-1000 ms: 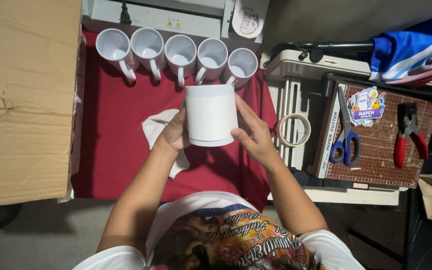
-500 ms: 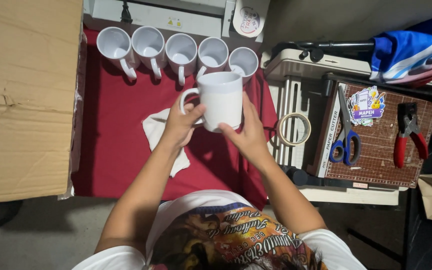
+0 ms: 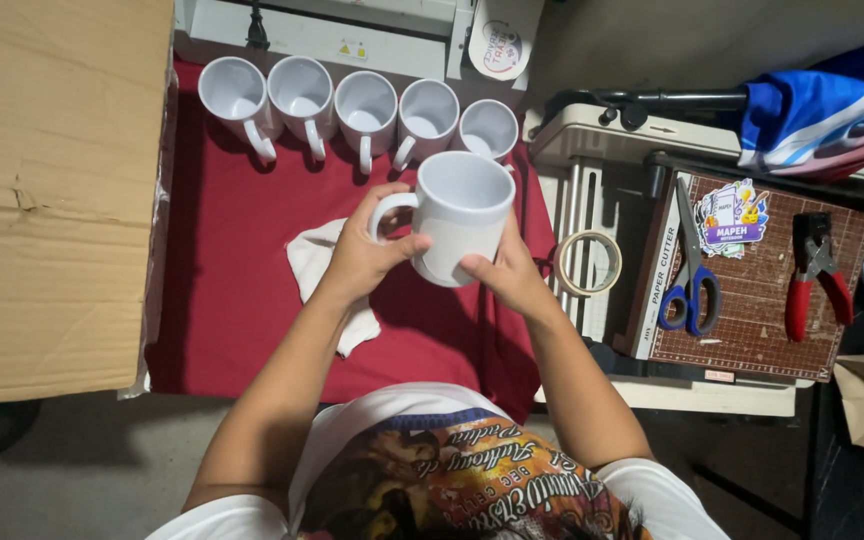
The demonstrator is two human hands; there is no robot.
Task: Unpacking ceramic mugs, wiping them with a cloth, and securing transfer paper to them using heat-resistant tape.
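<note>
- Change noted: a second ago you held the mug point(image 3: 459, 215) with its side wall facing the camera; now its mouth faces up and the handle points left. Read this as a turn-over for inspection, wall first, then rim and interior.
- Your left hand point(image 3: 367, 258) grips the handle side, thumb across the wall just below the handle, fingers wrapped behind.
- Your right hand point(image 3: 505, 278) cups the lower right wall, fingers pressed to the base edge. Both hands closed on the mug; it is lifted clear of the red cloth point(image 3: 242, 300).
- Position: above the cloth's rear right part, just in front of the rightmost mug in the row point(image 3: 362, 105) along the back edge.
- Mug appearance: plain white, glossy, empty inside, no print visible on the side you can see. No chips visible; the far wall is hidden.
- A white rag point(image 3: 324, 275) lies on the cloth under your left wrist.
- Tape roll point(image 3: 588, 262) sits off the cloth's right edge, untouched.
</note>
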